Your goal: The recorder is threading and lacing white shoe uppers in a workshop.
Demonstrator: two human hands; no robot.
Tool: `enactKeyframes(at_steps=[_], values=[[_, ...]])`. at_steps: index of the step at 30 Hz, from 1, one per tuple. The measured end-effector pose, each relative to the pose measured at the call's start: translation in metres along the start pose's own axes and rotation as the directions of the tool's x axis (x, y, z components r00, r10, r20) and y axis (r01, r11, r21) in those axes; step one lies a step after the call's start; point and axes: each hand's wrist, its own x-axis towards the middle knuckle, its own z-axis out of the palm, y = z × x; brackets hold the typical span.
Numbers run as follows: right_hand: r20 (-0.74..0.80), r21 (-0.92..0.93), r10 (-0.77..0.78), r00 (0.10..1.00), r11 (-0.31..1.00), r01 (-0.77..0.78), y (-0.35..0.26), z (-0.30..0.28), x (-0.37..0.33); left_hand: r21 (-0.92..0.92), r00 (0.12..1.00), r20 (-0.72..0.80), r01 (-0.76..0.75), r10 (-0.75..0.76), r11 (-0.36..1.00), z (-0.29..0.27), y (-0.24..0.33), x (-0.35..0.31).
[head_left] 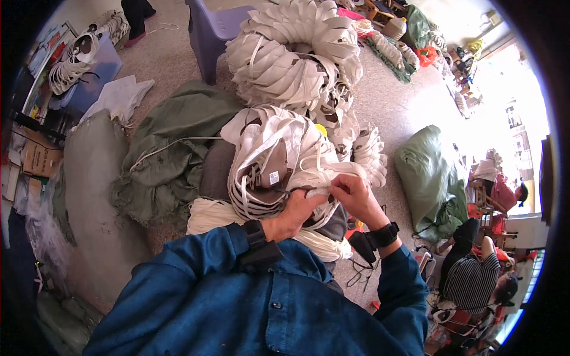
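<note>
A bundle of off-white shoe uppers point(249, 139) with brown linings lies on my lap, the pieces stacked together. My left hand point(294, 213) is closed on the edge of one shoe upper point(319, 191) at the near right of the bundle. Close beside it, my right hand point(356, 197) has thumb and forefinger pinched together at the same piece. Whatever is between those fingertips is too small to make out, though white laces run nearby. Hanks of cream laces point(211, 219) lie under the bundle, around my lap.
Beyond the bundle, a big coil of strung uppers point(279, 65) stands beside a purple chair point(214, 29). Green sacks point(178, 130) lie to the left, another green sack point(430, 178) to the right. Scissors point(359, 274) are near my right wrist. Other people point(472, 279) sit at the right.
</note>
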Motion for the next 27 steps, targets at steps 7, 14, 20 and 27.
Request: enactKeyframes(at_steps=[7, 14, 20, 27], values=[[0.121, -0.203, -0.092, 0.988, 0.972, 0.115, -0.003, -0.003, 0.007, 0.079, 0.999, -0.011, 0.051, -0.051, 0.996, -0.004, -0.002, 0.001], [0.023, -0.217, -0.158, 0.987, 0.963, 0.159, -0.005, 0.005, 0.007, 0.068, 0.999, -0.022, 0.035, -0.034, 0.997, -0.004, -0.002, 0.0], [0.094, -0.283, -0.151, 0.984, 0.944, 0.172, 0.003, 0.003, 0.003, 0.053, 0.999, 0.002, 0.034, -0.034, 0.998, -0.005, -0.006, 0.001], [-0.203, -0.154, -0.132, 0.97, 0.983, 0.102, -0.003, 0.01, -0.024, -0.067, 1.0, -0.006, -0.008, 0.008, 0.998, 0.004, 0.004, -0.003]])
